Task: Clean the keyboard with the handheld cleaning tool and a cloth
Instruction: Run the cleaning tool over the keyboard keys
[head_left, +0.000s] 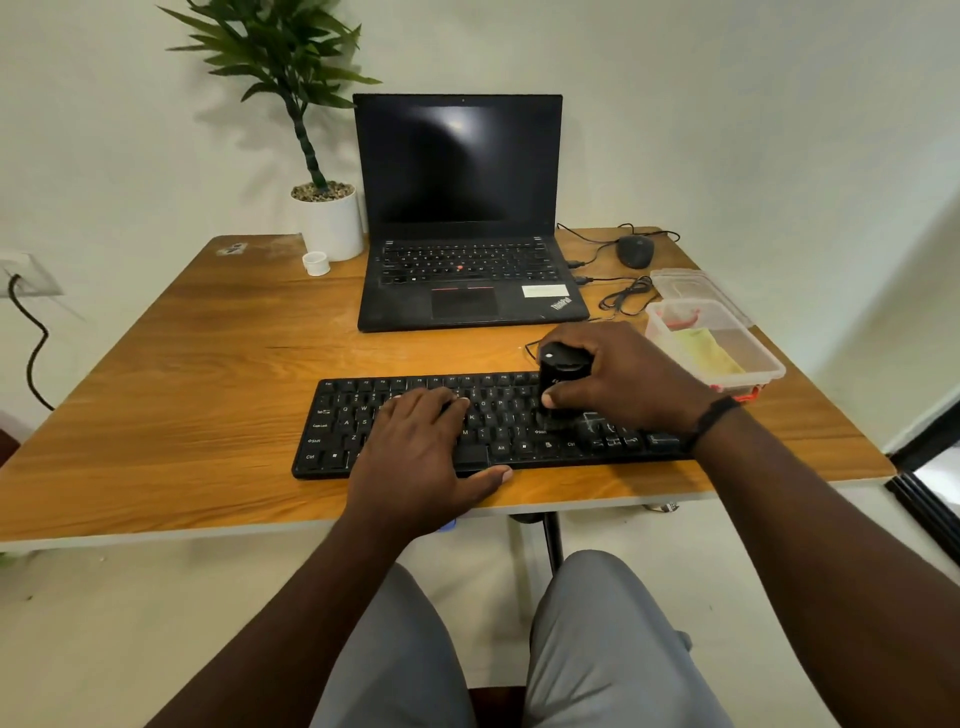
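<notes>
A black keyboard (488, 423) lies flat near the front edge of the wooden bench (208, 364), its long side running left to right across the person's lap line.

The right hand (623, 379) has its grip closed round a black, roughly cylindrical handheld cleaning tool (561, 371): the fingers wrap over the far side and top, and the thumb presses the near side low down. The tool stands upright with its lower end on the keys in the right-hand part of the keyboard, beside the Enter area. Whether a brush or nozzle meets the keys cannot be told, as the base is dark and partly hidden by the thumb.

The left hand (426, 447) lies palm down on the middle of the keyboard, fingers straight and spread over the letter keys, its thumb reaching past the front edge onto the bench. Its grip is open and holds nothing; it simply presses the board.

Just right of the keyboard's far corner sits a clear plastic container (769, 364) holding a yellow cloth (709, 351), well clear of both hands. Its lid (696, 283) lies behind it. Behind the keyboard stands an open laptop (462, 208) with a dark screen, a wired mouse (635, 250) to its right and a potted plant (327, 218) with a small white cap (316, 263) to its left.
</notes>
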